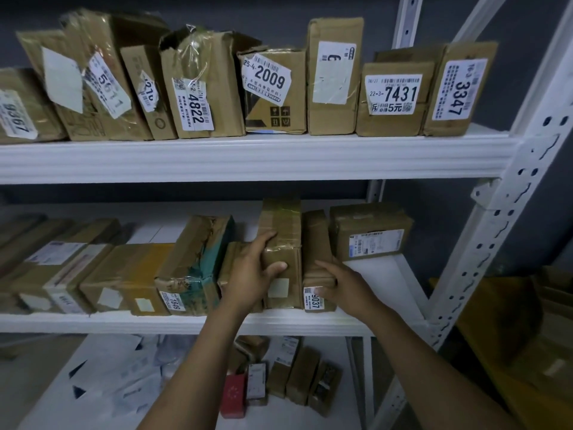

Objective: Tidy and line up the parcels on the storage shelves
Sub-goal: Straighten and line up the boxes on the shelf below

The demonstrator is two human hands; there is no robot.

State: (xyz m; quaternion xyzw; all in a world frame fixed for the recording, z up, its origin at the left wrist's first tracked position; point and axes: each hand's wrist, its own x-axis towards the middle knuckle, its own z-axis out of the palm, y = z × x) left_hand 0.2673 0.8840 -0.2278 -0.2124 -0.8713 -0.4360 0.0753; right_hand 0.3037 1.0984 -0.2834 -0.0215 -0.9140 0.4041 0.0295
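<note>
**Parcels gripped on middle shelf**

Left hand (249,274) grips a tall brown cardboard parcel bound in clear tape (285,240), with the fingers curled over its upper left edge and the thumb pressed on its front face. Right hand (344,287) grips a narrow brown cardboard parcel labelled 9037 (314,240), with the fingers curled round its right side just above the label.

Both parcels stand upright, touching side by side, at the front of the white metal middle shelf (124,322). A torn brown-and-teal cardboard parcel labelled 7649 (192,262) lies near them on the left. A squat brown parcel with a white printed label (370,234) sits to the right, further back on the shelf.

On the white upper shelf (248,156) brown cardboard parcels stand in a row, among them those labelled 2009 (273,88), 7431 (392,97) and 3347 (459,88).
</note>
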